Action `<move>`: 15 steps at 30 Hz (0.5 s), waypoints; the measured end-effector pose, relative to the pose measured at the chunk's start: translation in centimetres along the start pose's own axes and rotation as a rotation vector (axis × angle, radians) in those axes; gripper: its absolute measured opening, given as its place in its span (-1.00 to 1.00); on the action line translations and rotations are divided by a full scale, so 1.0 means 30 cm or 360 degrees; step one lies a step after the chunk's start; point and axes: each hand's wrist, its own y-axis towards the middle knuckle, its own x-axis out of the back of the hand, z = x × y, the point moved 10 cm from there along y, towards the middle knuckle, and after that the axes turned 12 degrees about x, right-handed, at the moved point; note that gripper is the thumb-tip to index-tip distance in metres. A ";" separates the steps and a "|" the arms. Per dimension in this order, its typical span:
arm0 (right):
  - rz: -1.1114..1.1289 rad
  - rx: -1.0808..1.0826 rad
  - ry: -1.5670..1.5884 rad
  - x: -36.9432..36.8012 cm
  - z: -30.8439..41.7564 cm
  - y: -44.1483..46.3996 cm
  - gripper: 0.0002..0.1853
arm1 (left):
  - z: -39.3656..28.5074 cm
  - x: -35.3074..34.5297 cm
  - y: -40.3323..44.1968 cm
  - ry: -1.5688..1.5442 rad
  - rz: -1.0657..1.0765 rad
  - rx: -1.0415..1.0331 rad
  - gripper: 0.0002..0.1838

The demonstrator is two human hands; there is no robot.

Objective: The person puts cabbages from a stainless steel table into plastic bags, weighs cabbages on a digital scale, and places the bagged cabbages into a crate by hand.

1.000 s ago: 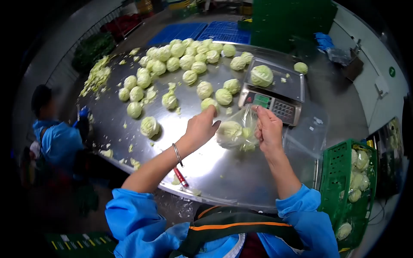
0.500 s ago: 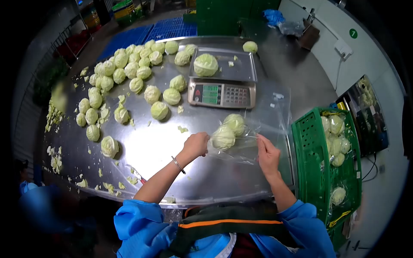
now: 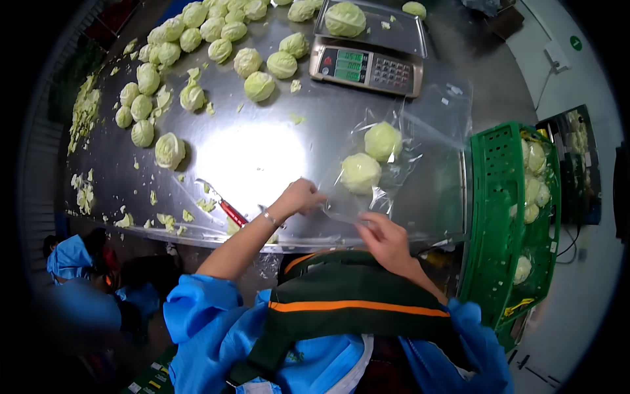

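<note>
Two pale green cabbages, a nearer cabbage (image 3: 360,173) and a farther cabbage (image 3: 383,141), lie inside a clear plastic bag (image 3: 405,164) on the steel table. My left hand (image 3: 302,197) pinches the left side of the bag's mouth. At the right side of the mouth, my right hand (image 3: 386,240) has its fingers closed on the film. The bag's opening faces my body, its edge stretched between both hands. To the left of my left wrist lies a red-handled knife (image 3: 232,213).
A digital scale (image 3: 366,68) carries one cabbage (image 3: 345,19). Many loose cabbages (image 3: 212,29) and leaf scraps cover the table's left and back. Right of the steel table (image 3: 275,115) stands a green crate (image 3: 484,197) with bagged cabbages. Another person (image 3: 69,258) is at lower left.
My view has tilted down. Both hands have drawn toward my body with the bag's mouth and come closer together. The two bagged cabbages now lie apart from my hands.
</note>
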 end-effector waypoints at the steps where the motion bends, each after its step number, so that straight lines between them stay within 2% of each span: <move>1: 0.0060 0.0138 -0.0060 -0.067 -0.002 0.006 -0.80 | -0.001 0.004 -0.007 0.0139 -0.0025 0.0012 -0.64; 3: 0.0152 0.0471 -0.0206 -0.200 -0.054 0.060 -0.80 | 0.021 0.025 0.018 0.0222 -0.0263 -0.0223 -0.67; 4: 0.0168 0.0289 -0.0100 -0.227 -0.085 0.074 -0.81 | -0.009 0.060 -0.004 0.0266 -0.0397 -0.0353 -0.69; 5: 0.0187 0.0108 0.0012 -0.259 -0.112 0.073 -0.81 | 0.012 0.068 -0.005 0.0237 -0.0368 -0.0206 -0.71; 6: 0.0213 -0.0090 0.0132 -0.296 -0.139 0.061 -0.81 | 0.018 0.060 -0.030 0.0104 -0.0187 -0.0049 -0.71; 8: 0.0138 -0.0191 0.0186 -0.333 -0.153 0.063 -0.84 | 0.066 0.028 -0.015 -0.0187 0.0035 0.0104 -0.73; 10: 0.0099 -0.0292 0.0277 -0.374 -0.193 0.070 -0.84 | 0.069 0.019 -0.038 -0.0370 0.0074 0.0159 -0.73; 11: 0.0090 -0.0292 0.0202 -0.382 -0.191 0.076 -0.86 | 0.061 0.029 -0.041 -0.0461 0.0083 0.0174 -0.73; 15: 0.0488 -0.0219 -0.0341 -0.430 -0.203 0.043 -0.89 | 0.105 -0.024 -0.028 -0.0713 0.0259 0.0221 -0.75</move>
